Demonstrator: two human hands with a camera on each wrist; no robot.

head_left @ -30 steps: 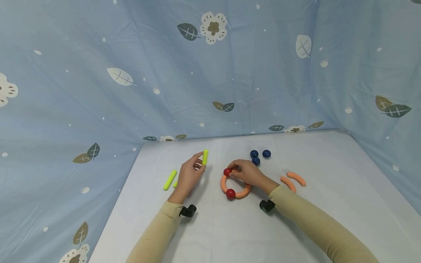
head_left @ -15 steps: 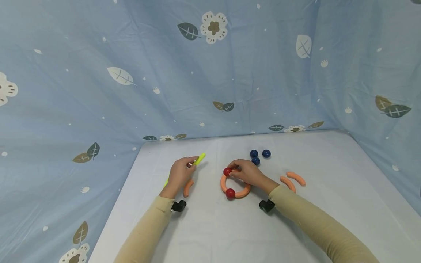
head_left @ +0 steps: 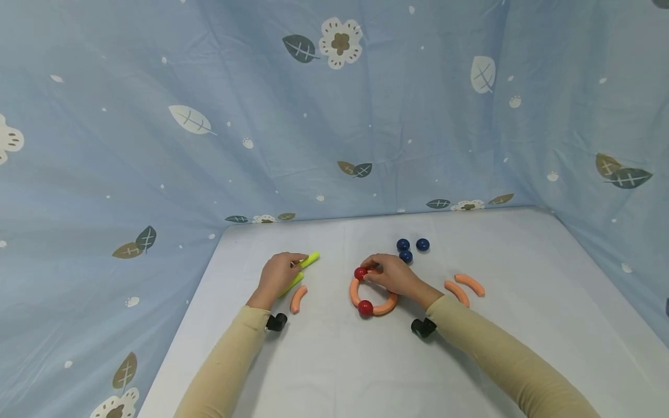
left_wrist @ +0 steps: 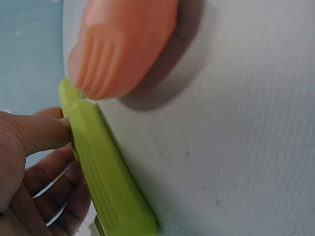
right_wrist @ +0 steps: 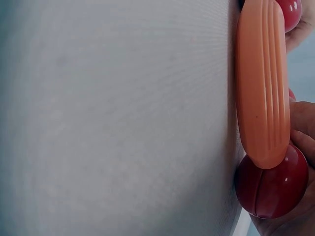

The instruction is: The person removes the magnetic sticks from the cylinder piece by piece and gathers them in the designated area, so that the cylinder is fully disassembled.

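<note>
A: Head view first; what have the hands got?

B: The left hand (head_left: 277,276) pinches a yellow-green stick (head_left: 308,260), fingers curled round its near end, the far end pointing away over the white tabletop (head_left: 340,360); a second yellow-green stick (head_left: 292,284) lies partly under that hand, and a loose orange curved piece (head_left: 298,299) lies just beside it. The right hand (head_left: 394,276) rests on a partial ring of orange curves (head_left: 356,292), fingertips curled onto the far red ball (head_left: 360,273); a near red ball (head_left: 365,307) joins the ring's front.

A: And around them?

B: Three dark blue balls (head_left: 406,249) sit just behind the right hand; two more orange curves (head_left: 464,288) lie to its right; a blue leaf-print cloth (head_left: 334,116) hangs behind.

A: Left wrist view?

B: The held stick (left_wrist: 106,172) runs along the tabletop, thumb (left_wrist: 37,132) pressed to its side; the orange piece's ribbed end (left_wrist: 118,44) lies just beyond it.

A: Right wrist view?

B: A ribbed orange curve (right_wrist: 261,83) meets a red ball (right_wrist: 270,184); fingers (right_wrist: 302,128) touch both; a second red ball (right_wrist: 290,12) shows at the top edge.
</note>
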